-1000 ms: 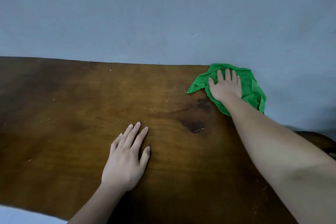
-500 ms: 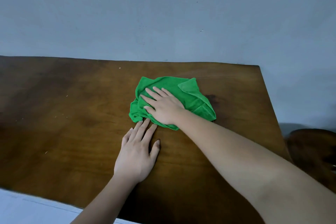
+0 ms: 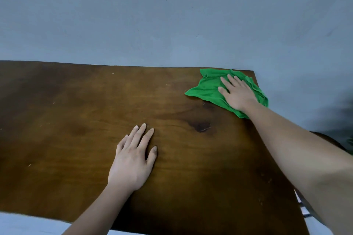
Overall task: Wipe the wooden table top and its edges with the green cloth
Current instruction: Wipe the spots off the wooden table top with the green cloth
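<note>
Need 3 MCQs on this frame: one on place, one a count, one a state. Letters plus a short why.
1. Where on the table does the green cloth lie?
A) near left corner
B) far right corner
C) centre

2. How many hands touch the green cloth?
A) two
B) none
C) one

3. How is the left hand?
A) flat on the bare table, fingers straight
B) gripping the green cloth
C) raised off the table

Answers:
1 B: the green cloth sits by the far edge and reaches the right edge.
2 C: only the right hand presses on it, fingers straight.
3 A: the left hand's palm lies on the table, well apart from the green cloth.
</note>
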Motion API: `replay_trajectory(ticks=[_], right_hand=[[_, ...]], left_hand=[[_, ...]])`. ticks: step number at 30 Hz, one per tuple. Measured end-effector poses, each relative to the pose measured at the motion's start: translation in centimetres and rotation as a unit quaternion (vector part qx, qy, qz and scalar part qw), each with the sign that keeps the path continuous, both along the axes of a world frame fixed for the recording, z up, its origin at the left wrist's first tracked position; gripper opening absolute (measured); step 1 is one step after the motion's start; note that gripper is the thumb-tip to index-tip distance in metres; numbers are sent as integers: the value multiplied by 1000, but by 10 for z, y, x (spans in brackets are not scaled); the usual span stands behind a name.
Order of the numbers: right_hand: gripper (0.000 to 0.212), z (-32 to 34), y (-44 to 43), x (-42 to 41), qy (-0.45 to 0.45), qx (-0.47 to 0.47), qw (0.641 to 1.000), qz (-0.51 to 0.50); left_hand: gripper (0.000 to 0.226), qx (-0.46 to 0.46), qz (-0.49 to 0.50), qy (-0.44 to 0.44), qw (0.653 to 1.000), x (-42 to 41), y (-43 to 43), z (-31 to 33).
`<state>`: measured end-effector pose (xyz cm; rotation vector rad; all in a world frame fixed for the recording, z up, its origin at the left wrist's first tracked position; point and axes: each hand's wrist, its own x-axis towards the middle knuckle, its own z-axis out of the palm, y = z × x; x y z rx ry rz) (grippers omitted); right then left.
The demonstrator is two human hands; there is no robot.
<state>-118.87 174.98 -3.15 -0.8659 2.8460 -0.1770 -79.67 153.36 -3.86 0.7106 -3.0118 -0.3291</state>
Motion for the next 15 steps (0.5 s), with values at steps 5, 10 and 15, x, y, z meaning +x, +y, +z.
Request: replay_trajectory(ticks=[5,10,15], right_hand=[[73,-2,30,59,1,2,1000,0],[69,-5,73,156,4,15,999,39],[67,-6,126,275,18,1,996,85]], left_hand=[[74,-6,-4,-8,1000,-1,-1,-1],[71,-3,-7,-8,1000,0,-1,0],[70,-14,-11,-5,1000,2,0,-2]])
